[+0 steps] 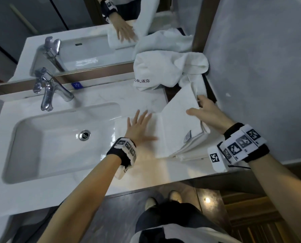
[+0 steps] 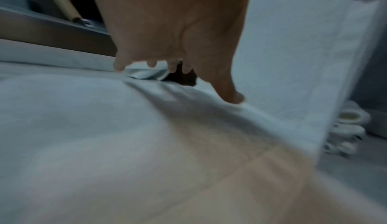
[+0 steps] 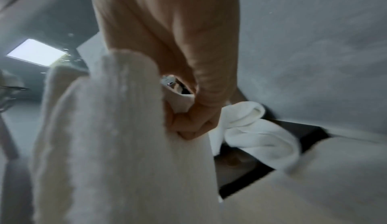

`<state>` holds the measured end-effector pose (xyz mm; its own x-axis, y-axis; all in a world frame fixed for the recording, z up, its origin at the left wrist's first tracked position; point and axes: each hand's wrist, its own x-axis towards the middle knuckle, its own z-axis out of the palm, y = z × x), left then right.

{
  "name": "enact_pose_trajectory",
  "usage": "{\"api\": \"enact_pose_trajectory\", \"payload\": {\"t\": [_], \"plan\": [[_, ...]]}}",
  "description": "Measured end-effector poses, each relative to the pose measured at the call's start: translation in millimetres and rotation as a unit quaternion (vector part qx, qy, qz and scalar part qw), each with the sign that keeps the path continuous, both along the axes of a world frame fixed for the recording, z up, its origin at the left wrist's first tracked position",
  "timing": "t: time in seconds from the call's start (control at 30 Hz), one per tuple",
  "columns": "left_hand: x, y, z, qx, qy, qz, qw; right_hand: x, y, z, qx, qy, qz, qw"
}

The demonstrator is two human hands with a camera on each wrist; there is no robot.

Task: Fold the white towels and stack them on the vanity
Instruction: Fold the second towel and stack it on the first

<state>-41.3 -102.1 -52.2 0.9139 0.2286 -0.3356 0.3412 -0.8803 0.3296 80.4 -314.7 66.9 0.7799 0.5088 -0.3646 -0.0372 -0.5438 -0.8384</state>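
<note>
A white towel [image 1: 177, 123] lies partly folded on the vanity top [image 1: 142, 95], right of the sink. My left hand [image 1: 139, 125] presses flat on its lower layer, fingers spread straight; the left wrist view shows that same hand [image 2: 178, 58] on the towel [image 2: 104, 120]. My right hand [image 1: 204, 111] grips the towel's right half by its far edge and holds it raised and tilted over the flat part. In the right wrist view its fingers [image 3: 188, 125] pinch the thick folded edge [image 3: 117, 128]. A crumpled white towel [image 1: 169, 69] with dark lettering sits behind, against the mirror.
The white sink basin [image 1: 55, 137] with a chrome faucet [image 1: 49, 88] fills the left of the counter. A mirror [image 1: 76, 32] runs along the back. A grey wall [image 1: 260, 67] closes the right side. The counter's front edge is near my body.
</note>
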Motion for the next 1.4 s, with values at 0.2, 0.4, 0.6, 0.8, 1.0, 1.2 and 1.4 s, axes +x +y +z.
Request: {"api": "enact_pose_trajectory", "payload": {"t": [0.2, 0.4, 0.6, 0.8, 1.0, 1.2, 1.4], "plan": [[-58.2, 55.0, -6.4, -0.169, -0.003, 0.382, 0.909, -33.2, 65.7, 4.6, -0.012, -0.033, 0.096, 0.995], [-83.2, 52.0, -3.2, -0.515, -0.008, 0.508, 0.69, -76.1, 136.8, -20.6, -0.076, -0.062, 0.174, 0.98], [-91.6, 55.7, -6.5, -0.587, -0.011, 0.492, 0.643, -116.6, 179.4, -64.7, -0.145, -0.053, 0.225, 0.962], [-88.9, 58.2, -6.3, -0.531, 0.017, 0.449, 0.718, -117.7, 171.6, -89.2, -0.113, -0.051, 0.226, 0.966], [-78.1, 33.9, -2.1, -0.039, -0.16, 0.244, 0.956, -83.5, 113.9, -109.9, -0.119, -0.295, 0.122, 0.94], [-61.9, 16.8, -28.2, 0.035, -0.057, 0.07, 0.995, -89.4, 99.4, -137.7, -0.28, -0.324, 0.18, 0.886], [-63.9, 21.2, -44.1, -0.02, -0.099, 0.102, 0.99, -93.0, 102.6, -152.0, -0.289, -0.306, 0.175, 0.89]]}}
